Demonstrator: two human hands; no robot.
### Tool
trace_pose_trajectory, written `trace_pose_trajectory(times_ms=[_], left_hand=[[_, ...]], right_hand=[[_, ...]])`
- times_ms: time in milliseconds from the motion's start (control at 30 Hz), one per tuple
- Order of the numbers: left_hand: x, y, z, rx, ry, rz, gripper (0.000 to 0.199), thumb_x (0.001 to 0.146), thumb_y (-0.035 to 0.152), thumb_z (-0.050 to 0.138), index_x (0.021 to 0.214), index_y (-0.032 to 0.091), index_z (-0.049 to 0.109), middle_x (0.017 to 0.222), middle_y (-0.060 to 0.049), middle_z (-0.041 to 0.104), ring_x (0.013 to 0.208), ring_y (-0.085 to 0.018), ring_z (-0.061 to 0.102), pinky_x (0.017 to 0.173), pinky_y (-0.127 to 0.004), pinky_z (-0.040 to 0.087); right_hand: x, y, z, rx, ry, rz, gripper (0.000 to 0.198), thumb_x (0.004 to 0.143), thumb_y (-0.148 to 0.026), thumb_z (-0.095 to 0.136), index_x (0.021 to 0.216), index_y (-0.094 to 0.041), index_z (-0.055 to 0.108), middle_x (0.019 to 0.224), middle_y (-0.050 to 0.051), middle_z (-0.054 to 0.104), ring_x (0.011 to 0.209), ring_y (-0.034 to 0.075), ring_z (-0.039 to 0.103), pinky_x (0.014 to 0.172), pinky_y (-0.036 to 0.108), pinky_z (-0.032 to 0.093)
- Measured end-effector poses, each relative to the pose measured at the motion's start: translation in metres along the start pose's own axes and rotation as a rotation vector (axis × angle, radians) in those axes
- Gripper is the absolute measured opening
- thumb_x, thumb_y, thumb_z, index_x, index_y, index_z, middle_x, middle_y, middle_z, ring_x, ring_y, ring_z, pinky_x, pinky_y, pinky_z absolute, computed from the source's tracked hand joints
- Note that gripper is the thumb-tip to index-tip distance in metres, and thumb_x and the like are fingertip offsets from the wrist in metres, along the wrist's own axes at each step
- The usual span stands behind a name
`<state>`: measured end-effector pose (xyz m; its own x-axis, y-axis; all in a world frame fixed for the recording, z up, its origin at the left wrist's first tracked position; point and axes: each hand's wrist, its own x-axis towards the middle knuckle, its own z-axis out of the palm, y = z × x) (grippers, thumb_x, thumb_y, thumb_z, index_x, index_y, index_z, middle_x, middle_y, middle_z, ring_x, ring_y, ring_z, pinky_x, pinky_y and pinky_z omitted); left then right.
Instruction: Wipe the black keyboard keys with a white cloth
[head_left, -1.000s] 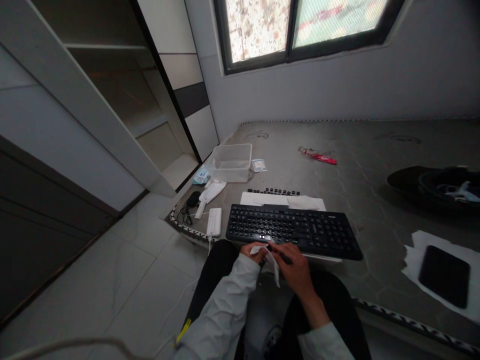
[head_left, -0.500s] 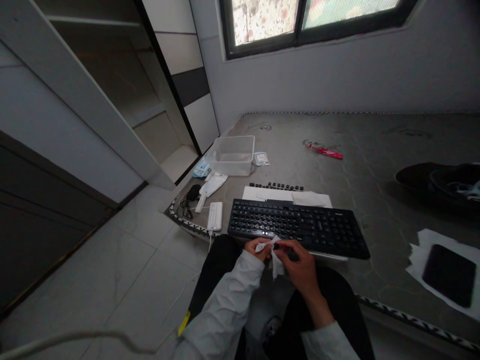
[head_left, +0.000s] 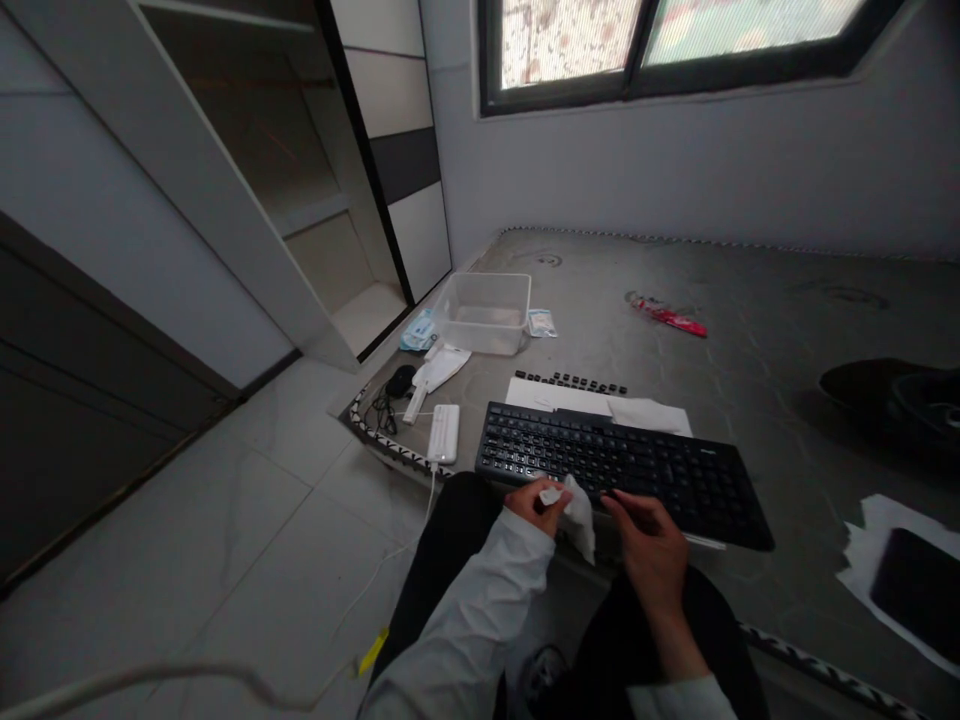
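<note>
White wipe (head_left: 576, 512) hangs pinched in the left hand (head_left: 538, 503), fingers pressed together on its upper corner, just off the near edge of the black keyboard (head_left: 622, 472). Right hand (head_left: 651, 535) is just right of the wipe, fingers loosely curled, apparently holding nothing; its tips rest at the keyboard's front row. Judgement: a wiping step on the keys, cloth being readied; the next move calls for bringing the wipe up onto the key rows. Beyond the grip, a row of loose keycaps (head_left: 570, 381) on paper (head_left: 600, 403). Left of it, a white power bank (head_left: 444, 433) near the mattress edge (head_left: 390, 455); open room lies far right.
</note>
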<state>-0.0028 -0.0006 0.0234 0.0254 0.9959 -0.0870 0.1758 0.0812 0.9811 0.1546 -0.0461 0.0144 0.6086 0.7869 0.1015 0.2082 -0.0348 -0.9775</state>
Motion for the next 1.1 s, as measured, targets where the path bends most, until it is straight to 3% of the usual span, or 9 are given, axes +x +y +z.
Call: trace_pose_trajectory(times_ms=[167, 267, 467, 533, 767, 1100], left_hand=[[-0.001, 0.005, -0.006, 0.145, -0.114, 0.012, 0.031, 0.077, 0.045, 0.069, 0.085, 0.017, 0.079, 0.077, -0.004, 0.079, 0.066, -0.016, 0.066, 0.062, -0.025, 0.049], [0.001, 0.004, -0.012, 0.148, -0.145, 0.016, 0.031, 0.079, 0.045, 0.067, 0.087, 0.018, 0.079, 0.082, -0.006, 0.081, 0.068, -0.016, 0.067, 0.065, -0.025, 0.051], [0.007, -0.005, -0.025, 0.172, -0.151, -0.036, 0.027, 0.08, 0.042, 0.064, 0.087, 0.02, 0.079, 0.082, -0.006, 0.081, 0.074, -0.019, 0.07, 0.067, -0.026, 0.05], [0.008, -0.008, -0.028, 0.179, -0.155, -0.028, 0.028, 0.08, 0.041, 0.064, 0.088, 0.02, 0.079, 0.082, -0.006, 0.081, 0.073, -0.019, 0.07, 0.066, -0.027, 0.05], [0.011, -0.017, -0.038, 0.161, -0.151, 0.0, 0.035, 0.081, 0.044, 0.06, 0.091, 0.016, 0.078, 0.085, -0.01, 0.081, 0.075, -0.021, 0.072, 0.069, -0.028, 0.052], [0.013, -0.016, -0.053, 0.144, -0.124, -0.025, 0.036, 0.082, 0.045, 0.059, 0.092, 0.017, 0.078, 0.086, -0.01, 0.082, 0.08, -0.024, 0.074, 0.073, -0.03, 0.053]], right_hand=[[0.01, -0.012, 0.0, -0.022, -0.008, 0.098, 0.044, 0.067, -0.056, 0.079, 0.091, -0.019, 0.074, 0.088, 0.007, 0.079, 0.084, 0.025, 0.073, 0.079, 0.036, 0.055], [0.023, -0.03, 0.006, -0.157, -0.082, 0.103, 0.047, 0.065, -0.059, 0.078, 0.091, -0.019, 0.076, 0.085, 0.008, 0.079, 0.078, 0.025, 0.072, 0.072, 0.035, 0.054], [0.054, -0.061, 0.05, -0.409, -0.341, -0.183, 0.041, 0.072, -0.059, 0.069, 0.085, -0.022, 0.079, 0.091, 0.007, 0.077, 0.083, 0.023, 0.068, 0.078, 0.035, 0.05], [0.062, -0.066, 0.068, -0.478, -0.37, -0.219, 0.038, 0.075, -0.056, 0.067, 0.086, -0.022, 0.08, 0.089, 0.006, 0.076, 0.083, 0.022, 0.067, 0.078, 0.034, 0.049], [0.079, -0.072, 0.11, -0.671, -0.474, -0.137, 0.027, 0.076, -0.044, 0.07, 0.087, -0.022, 0.08, 0.088, 0.006, 0.078, 0.083, 0.022, 0.069, 0.076, 0.029, 0.047], [0.077, -0.083, 0.118, -0.823, -0.542, -0.062, 0.02, 0.079, -0.042, 0.071, 0.088, -0.027, 0.081, 0.086, 0.003, 0.08, 0.082, 0.02, 0.072, 0.068, 0.027, 0.044]])
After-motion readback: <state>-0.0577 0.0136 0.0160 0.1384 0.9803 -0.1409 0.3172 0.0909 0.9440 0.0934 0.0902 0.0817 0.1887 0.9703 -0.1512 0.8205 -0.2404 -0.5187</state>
